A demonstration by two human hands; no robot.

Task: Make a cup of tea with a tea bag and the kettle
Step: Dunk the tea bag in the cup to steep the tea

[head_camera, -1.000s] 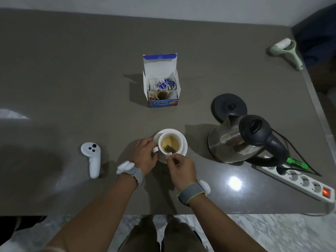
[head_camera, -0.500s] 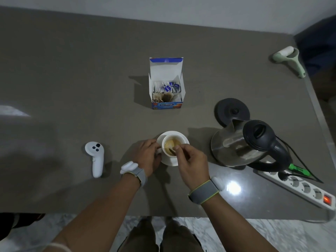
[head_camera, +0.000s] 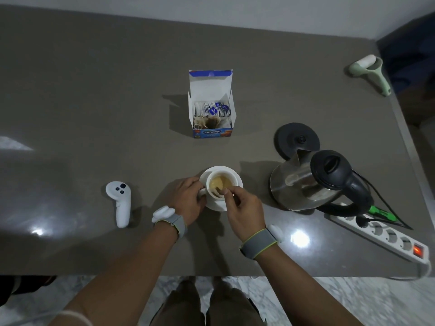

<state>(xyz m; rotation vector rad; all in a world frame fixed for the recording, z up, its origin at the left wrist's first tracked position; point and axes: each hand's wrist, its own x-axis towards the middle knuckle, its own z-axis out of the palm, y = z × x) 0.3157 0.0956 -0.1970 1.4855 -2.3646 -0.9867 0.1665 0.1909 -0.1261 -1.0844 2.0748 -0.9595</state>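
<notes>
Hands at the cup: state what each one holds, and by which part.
Left hand grips the cup by its handle, on the saucer. Right hand pinches the tea bag by its string at the rim.

cup [head_camera: 221, 182] is set on saucer [head_camera: 215, 204] at table's [head_camera: 94, 90] near edge, tea bag [head_camera: 217, 188] in it. tea box [head_camera: 211, 107] is placed behind. kettle [head_camera: 313, 182] sits right of cup, base [head_camera: 295, 141] behind it, power strip [head_camera: 381, 236] further right. controller [head_camera: 120, 202] lies left; lint roller [head_camera: 370, 72] is at the far right corner.
</notes>
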